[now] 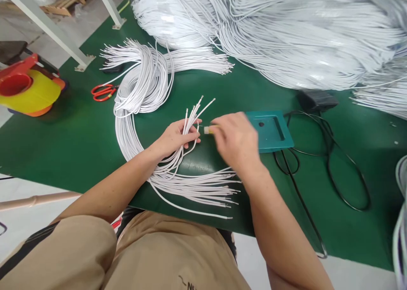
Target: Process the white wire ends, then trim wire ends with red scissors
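Observation:
My left hand [181, 135] is closed around several white cables [190, 119], whose tips fan upward past the fingers. One cable end bends out at the fingertips, toward the right hand. My right hand [237, 139], slightly blurred, pinches a small yellow-and-white piece [208, 129] with a thin tip pointing at that cable end. Whether the tip touches the cable I cannot tell. Below the hands, more loose cable ends [203, 190] spread to the right. They belong to a curved white cable bundle [125, 133] lying on the green table [85, 154].
Red-handled scissors [103, 92] lie left of the coiled bundle. A teal tray [273, 131] sits beyond my right hand, near a black box [317, 100] and black cords [330, 154]. A large cable heap [302, 35] fills the back. A yellow-and-red tape dispenser [34, 88] stands at the left.

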`<state>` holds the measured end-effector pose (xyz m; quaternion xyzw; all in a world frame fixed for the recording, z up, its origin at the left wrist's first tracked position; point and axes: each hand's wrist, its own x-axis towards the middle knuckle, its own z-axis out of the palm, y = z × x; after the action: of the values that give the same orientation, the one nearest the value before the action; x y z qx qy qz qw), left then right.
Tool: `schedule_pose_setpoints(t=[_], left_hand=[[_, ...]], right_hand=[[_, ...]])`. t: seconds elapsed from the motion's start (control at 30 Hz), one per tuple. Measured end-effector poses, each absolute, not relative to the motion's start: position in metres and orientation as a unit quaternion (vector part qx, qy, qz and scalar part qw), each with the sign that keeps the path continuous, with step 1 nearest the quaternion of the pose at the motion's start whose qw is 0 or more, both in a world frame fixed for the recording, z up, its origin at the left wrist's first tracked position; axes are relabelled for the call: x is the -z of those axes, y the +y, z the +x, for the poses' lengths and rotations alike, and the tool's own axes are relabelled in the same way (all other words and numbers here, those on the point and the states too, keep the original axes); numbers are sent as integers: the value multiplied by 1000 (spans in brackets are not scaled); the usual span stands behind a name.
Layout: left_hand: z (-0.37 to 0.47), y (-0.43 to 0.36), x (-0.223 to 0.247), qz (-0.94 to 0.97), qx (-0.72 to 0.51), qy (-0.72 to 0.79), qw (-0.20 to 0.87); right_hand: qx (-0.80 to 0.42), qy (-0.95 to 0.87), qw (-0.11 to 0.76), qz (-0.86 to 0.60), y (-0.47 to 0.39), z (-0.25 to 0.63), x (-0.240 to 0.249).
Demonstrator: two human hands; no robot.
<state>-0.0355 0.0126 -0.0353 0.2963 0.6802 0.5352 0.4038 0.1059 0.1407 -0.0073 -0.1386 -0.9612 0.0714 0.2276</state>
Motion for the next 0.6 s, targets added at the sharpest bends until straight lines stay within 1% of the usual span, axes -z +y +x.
schedule_pose_setpoints(t=[0.07,0.13,0.2,0.27,0.33,0.4,0.43,0.47,0.53,0.6], left_hand=[[-38,12,38,281,-576,646,414],[-41,12,38,253,-604,618,434],[-43,12,36,223,-619,600,454],[-45,12,34,196,-636,582,468],[-47,11,32,183,-645,563,482],[-48,10,32,193,-639,555,496],[-47,10,32,203,-634,554,500],[-47,10,32,214,-630,551,504],[-45,9,31,230,-624,541,515],[-44,9,30,242,-615,526,536]], right_hand=[[-118,-975,188,4,120,100,8],[-100,-981,149,73,103,94,14],[-66,-989,117,55,92,91,20],[-65,-996,68,10,88,91,22],[-109,-993,-12,-36,89,92,18],[-195,-973,-95,-81,94,94,12],[-249,-957,-112,-102,97,94,10],[-305,-939,-106,-117,100,93,9],[-395,-907,-55,-136,105,90,11],[-434,-888,-14,-152,108,87,15]])
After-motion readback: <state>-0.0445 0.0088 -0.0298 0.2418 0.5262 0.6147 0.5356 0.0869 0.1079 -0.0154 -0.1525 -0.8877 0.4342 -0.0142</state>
